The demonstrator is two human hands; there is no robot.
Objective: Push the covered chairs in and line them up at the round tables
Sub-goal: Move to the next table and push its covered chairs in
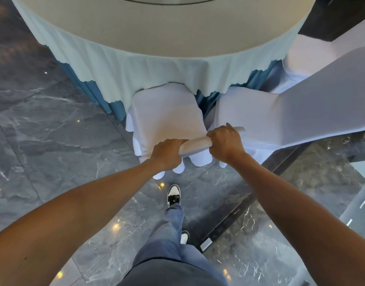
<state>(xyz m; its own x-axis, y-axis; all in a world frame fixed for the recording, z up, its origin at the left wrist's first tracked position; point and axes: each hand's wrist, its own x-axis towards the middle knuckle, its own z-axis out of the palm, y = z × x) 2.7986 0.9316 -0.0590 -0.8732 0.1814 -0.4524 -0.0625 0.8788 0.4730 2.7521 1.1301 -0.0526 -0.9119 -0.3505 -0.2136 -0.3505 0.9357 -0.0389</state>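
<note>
A chair in a white cover stands right in front of me, its seat partly under the drape of the round table. I look down on the top edge of its backrest. My left hand grips that top edge at its left part. My right hand grips it further right, fingers curled over the rail. A second covered chair stands close on the right, almost touching the first, its seat near the table edge.
The table carries a pale green cloth over a blue skirt. A third white-covered chair is at the far right. Dark marble floor spreads to the left. My feet stand just behind the chair.
</note>
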